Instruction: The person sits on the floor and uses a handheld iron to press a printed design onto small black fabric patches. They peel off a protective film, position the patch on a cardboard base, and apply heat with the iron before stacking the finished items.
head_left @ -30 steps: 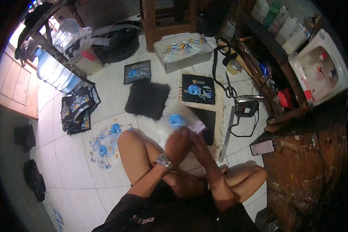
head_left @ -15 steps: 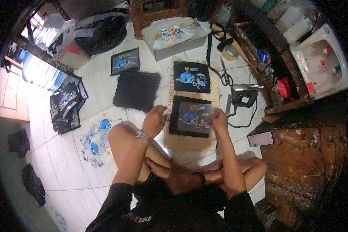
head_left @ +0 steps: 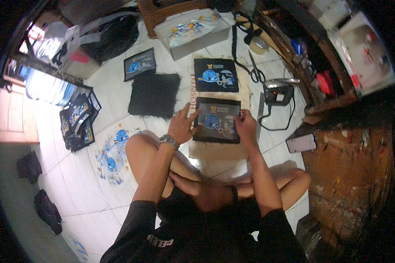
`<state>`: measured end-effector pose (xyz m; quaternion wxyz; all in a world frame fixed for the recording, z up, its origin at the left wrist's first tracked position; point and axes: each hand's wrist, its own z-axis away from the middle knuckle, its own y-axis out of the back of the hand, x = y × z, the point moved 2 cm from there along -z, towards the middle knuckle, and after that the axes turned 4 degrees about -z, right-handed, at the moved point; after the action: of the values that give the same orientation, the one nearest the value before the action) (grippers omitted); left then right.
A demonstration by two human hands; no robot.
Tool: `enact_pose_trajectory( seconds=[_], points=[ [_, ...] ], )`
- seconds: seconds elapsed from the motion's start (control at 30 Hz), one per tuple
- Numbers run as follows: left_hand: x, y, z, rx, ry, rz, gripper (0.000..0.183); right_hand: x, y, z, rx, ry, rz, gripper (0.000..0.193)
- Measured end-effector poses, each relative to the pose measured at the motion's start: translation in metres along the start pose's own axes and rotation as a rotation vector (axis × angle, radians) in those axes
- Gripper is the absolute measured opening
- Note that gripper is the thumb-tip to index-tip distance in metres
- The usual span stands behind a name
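Observation:
A translucent printed film sheet (head_left: 218, 115) lies over a black fabric square (head_left: 198, 136) on a beige cloth (head_left: 219, 151) in front of me. At the film's right edge, my right hand (head_left: 245, 125) has its thumb and fingers pinched together on it. My left hand (head_left: 182, 126) rests with fingers spread at the left edge of the square. Just beyond lies another black square with a blue and white print (head_left: 216, 75). To the left are a plain black fabric piece (head_left: 154, 94) with frayed edges and a printed square under film (head_left: 139, 65).
On the right sit a small black iron (head_left: 278, 94) with its cord, scissors (head_left: 256, 72), a tape roll (head_left: 259, 44) and a phone (head_left: 300, 143). A box of printed films (head_left: 193, 39) stands at the back. Finished-looking patches (head_left: 79, 118) and loose printed films (head_left: 114, 155) lie left.
My left hand has spread its fingers and come onto the square's left edge. The film now covers the black square more evenly. My right hand stays at the film's right edge. The view has shifted slightly.

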<state>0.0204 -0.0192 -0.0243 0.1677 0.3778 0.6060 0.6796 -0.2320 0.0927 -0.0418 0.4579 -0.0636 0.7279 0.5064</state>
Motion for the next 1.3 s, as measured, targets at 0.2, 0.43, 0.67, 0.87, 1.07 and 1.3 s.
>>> enact_pose_trajectory(
  seconds=[0.2, 0.43, 0.67, 0.87, 1.07, 1.3],
  points=[
    [-0.006, -0.004, 0.004, -0.011, 0.012, -0.034, 0.069, 0.009, 0.004, 0.002, -0.078, 0.065, -0.076, 0.041],
    [0.004, -0.002, 0.01, 0.038, 0.028, 0.219, 0.067, 0.037, 0.005, -0.003, -0.087, 0.05, -0.172, 0.034],
    [0.001, 0.003, 0.021, -0.023, 0.046, 0.161, 0.061, 0.039, 0.009, -0.008, -0.239, -0.053, -0.378, 0.031],
    [0.005, -0.001, 0.016, -0.041, 0.068, 0.084, 0.063, 0.044, 0.008, -0.011, -0.208, 0.019, -0.419, 0.033],
    [-0.002, -0.004, 0.02, 0.034, -0.007, 0.12, 0.056, 0.025, 0.01, -0.005, -0.216, 0.004, -0.329, 0.042],
    [0.005, 0.003, 0.019, 0.021, -0.026, -0.013, 0.056, 0.006, 0.015, 0.002, -0.238, 0.006, -0.155, 0.061]
  ],
)
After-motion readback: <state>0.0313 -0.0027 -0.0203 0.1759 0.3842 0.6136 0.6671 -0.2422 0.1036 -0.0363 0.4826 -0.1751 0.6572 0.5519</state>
